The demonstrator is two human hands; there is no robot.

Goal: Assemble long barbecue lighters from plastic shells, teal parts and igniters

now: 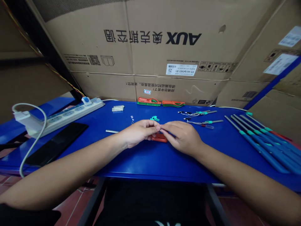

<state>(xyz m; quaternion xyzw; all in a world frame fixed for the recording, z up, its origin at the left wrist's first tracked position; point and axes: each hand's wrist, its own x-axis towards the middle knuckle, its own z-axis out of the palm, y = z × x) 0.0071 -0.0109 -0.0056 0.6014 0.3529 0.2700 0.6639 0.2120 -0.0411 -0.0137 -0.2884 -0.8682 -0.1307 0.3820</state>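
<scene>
While both forearms reach across a blue workbench (131,163), the left hand (138,133) and right hand (181,138) meet mid-table, fingertips closed on a tiny part (160,127), too small to identify, just above a red plastic piece (160,138).

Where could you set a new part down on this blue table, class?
The widest free patch of the table lies in front of the left hand and right hand. Another lies between the power strip and the metal rod. A third lies between the right hand and the screwdrivers. Those screwdrivers crowd the right end.
</scene>
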